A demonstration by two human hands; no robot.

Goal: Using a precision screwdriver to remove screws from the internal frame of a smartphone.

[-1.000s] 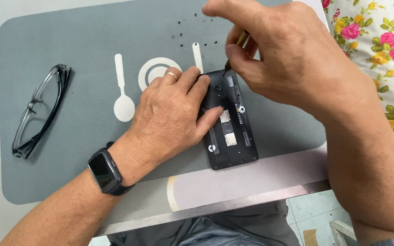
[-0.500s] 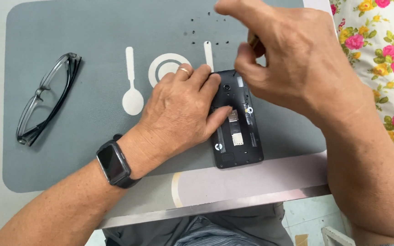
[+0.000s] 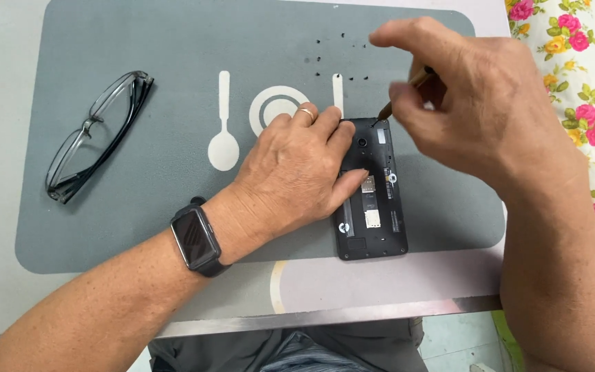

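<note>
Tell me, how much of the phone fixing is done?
Done: the phone lies with its back cover off, and tiny screws sit on the grey mat. Now: the left hand steadies it while the right hand puts a screwdriver to its top edge. Left: the inner frame is still on.
</note>
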